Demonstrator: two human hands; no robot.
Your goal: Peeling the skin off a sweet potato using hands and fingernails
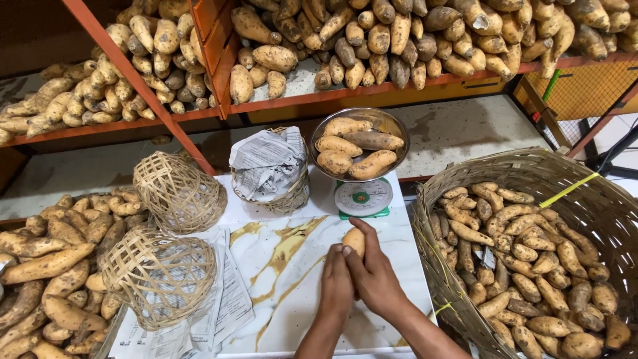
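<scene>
A sweet potato [354, 240] is clasped in both hands, left hand [336, 286] and right hand [376, 278] closed round it, above the marble table [279, 266] before the scale [362, 197]. Weighing appears underway; a lift to the already loaded pan [392, 126] seems called for next.

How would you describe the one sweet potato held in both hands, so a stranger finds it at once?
Start at the white marble-patterned tabletop and the green kitchen scale with its metal bowl. Just below the scale, the left hand and right hand clasp one pale tan sweet potato. It alone is held.
</scene>
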